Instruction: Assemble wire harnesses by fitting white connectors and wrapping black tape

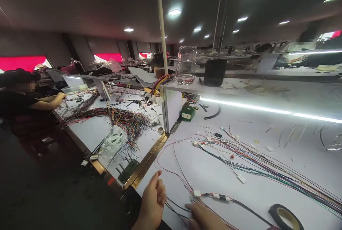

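My left hand (153,199) is over the near table edge, its fingers curled in and its thumb pointing up. What its fingers hold, if anything, is hidden. Thin dark wires (176,207) run from beside it toward my right hand (204,217). The right hand is low in view, smeared by motion and cut off by the bottom edge, reaching over the wires. Just beyond it lies a white connector (197,194) on a red-and-black lead with a black-wrapped section (222,197). A roll of black tape (285,217) sits to the right.
A long wire bundle (267,165) with white connectors crosses the bench. A green box (188,113) stands by the divider (172,110). Left are a tangled harness pile (125,119), a green pegged block (129,169) and a seated co-worker (21,98). A clear jar (186,66) stands on the shelf.
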Motion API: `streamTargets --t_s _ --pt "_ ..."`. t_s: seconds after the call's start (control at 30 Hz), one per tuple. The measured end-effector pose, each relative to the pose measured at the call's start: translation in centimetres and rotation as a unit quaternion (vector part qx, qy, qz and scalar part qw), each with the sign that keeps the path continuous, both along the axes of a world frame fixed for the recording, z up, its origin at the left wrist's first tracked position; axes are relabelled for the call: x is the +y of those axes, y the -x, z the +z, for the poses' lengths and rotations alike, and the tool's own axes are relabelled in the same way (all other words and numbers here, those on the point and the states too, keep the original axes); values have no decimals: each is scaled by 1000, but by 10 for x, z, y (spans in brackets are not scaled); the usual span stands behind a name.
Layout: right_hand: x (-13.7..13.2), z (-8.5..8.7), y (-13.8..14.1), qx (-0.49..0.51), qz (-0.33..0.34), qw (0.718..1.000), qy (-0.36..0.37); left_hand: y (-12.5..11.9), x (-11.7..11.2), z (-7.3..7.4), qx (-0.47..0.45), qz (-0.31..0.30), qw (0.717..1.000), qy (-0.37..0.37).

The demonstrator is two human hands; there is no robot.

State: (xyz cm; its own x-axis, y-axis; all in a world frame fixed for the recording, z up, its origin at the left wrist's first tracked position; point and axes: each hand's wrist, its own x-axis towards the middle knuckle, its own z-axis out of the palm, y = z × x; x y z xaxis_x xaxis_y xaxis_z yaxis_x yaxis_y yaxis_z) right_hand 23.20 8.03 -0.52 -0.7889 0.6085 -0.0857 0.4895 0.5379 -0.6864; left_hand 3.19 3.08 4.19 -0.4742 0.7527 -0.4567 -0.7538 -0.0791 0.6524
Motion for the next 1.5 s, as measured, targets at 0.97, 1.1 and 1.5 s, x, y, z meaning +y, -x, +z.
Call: streamTargets --t_s 0.97,1.1,1.5 --pt "244 235 225 293 -179 937 -72 168 201 239 879 -9 434 -199" --pt "238 236 209 290 -178 933 -119 165 263 263 924 -56 341 -164" --pt "166 242 152 213 56 887 -406 162 344 256 881 -215 416 -68"
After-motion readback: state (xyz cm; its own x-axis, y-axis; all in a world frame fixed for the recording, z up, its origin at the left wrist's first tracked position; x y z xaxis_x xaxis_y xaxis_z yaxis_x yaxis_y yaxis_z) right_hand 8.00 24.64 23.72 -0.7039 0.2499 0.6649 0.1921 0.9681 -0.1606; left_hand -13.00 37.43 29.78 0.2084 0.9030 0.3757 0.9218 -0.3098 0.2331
